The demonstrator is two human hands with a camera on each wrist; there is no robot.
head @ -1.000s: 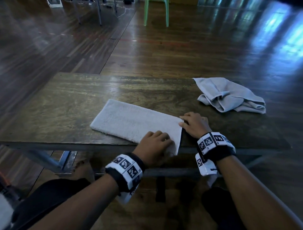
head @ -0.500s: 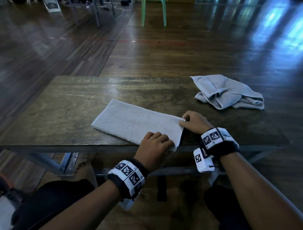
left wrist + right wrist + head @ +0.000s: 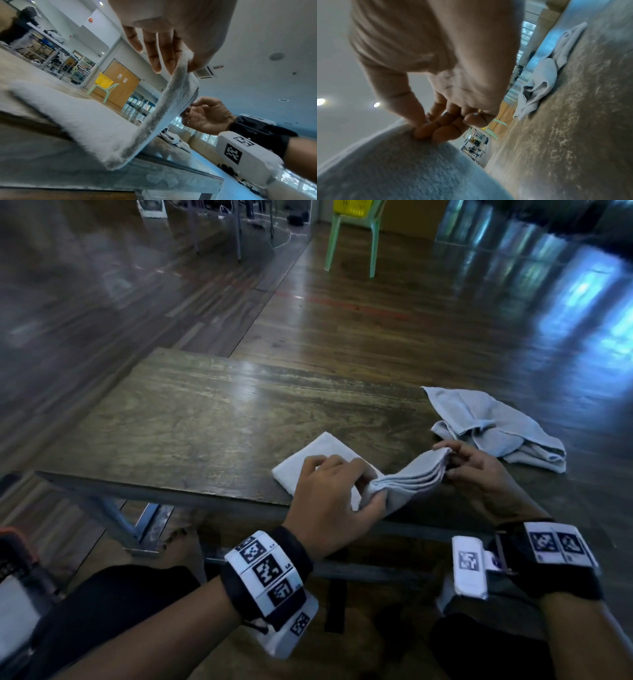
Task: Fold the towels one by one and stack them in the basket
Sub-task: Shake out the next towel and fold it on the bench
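Observation:
A light grey towel (image 3: 325, 451), folded into a thick strip, lies near the front edge of the wooden table (image 3: 205, 412). Its right end (image 3: 411, 481) is raised off the table and shows several layers. My left hand (image 3: 373, 491) pinches the near corner of that raised end between thumb and fingers (image 3: 163, 54). My right hand (image 3: 452, 463) pinches the far corner, seen close in the right wrist view (image 3: 436, 129). A second grey towel (image 3: 489, 426) lies crumpled on the table's right side. A yellow basket (image 3: 352, 207) stands on a green chair across the room.
The green chair (image 3: 352, 241) with the basket is far beyond the table on the wooden floor. Metal table legs and cables show at the back left. The table's front edge (image 3: 171, 494) runs just before my hands, with my knees below it.
The towel lay flat as a long strip with both hands at its right end. Both hands now hold that end up off the table, carried leftward over the rest.

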